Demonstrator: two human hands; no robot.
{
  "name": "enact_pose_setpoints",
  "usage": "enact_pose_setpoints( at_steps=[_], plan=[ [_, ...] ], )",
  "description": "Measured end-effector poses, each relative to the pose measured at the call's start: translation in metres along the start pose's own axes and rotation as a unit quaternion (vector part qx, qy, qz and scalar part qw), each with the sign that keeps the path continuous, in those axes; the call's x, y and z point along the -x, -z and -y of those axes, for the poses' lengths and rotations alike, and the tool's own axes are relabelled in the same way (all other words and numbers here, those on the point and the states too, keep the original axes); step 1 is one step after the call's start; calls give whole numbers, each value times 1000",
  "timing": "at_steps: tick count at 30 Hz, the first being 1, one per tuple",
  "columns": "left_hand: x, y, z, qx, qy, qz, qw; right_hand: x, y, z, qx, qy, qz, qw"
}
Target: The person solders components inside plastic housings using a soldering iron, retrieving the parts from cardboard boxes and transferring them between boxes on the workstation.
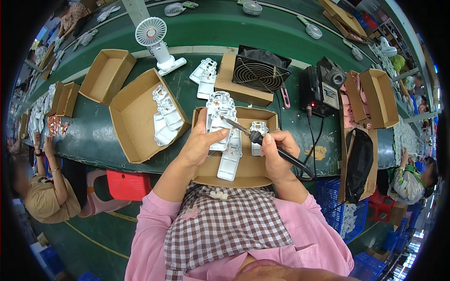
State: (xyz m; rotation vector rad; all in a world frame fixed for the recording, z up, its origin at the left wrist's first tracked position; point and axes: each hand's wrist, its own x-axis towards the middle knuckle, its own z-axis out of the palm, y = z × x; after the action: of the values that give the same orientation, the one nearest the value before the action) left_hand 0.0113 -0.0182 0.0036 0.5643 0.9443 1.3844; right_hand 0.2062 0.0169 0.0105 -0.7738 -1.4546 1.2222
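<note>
My left hand [199,144] is closed around a white plastic casing [221,108] with small coppery parts, its thumb across the lower part. In my right hand [280,157] is a soldering iron [257,137] with a black handle, and its metal tip reaches the casing near my left thumb. Whether the tip touches cannot be made out. Below my hands sits a shallow cardboard box [206,174]. More white casings lie in it, one long piece [228,165] in the middle and another [257,144] to the right.
Left stands a bigger cardboard box [129,126] holding white casings. A white handheld fan [161,54] is behind it. At the back are a black fan [262,72] with a round grille and a black soldering station [321,91]. Its cable hangs right. Co-workers sit at both sides.
</note>
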Motion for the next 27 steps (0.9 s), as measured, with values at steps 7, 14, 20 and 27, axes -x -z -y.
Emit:
enact_pose_setpoints(
  at_steps=[7,14,20,27],
  plan=[
    [0,2,1,-9,3,-1,1000,0,-2,1,3,-4,-3,1000],
    [0,2,-3,-23,20,21,999,0,-1,0,19,-3,-4,1000],
    [-1,5,1,-44,19,61,997,2,3,-6,-72,61,-76,993],
    [-2,4,-3,112,101,53,987,2,2,-6,-72,92,-70,991]
  ],
)
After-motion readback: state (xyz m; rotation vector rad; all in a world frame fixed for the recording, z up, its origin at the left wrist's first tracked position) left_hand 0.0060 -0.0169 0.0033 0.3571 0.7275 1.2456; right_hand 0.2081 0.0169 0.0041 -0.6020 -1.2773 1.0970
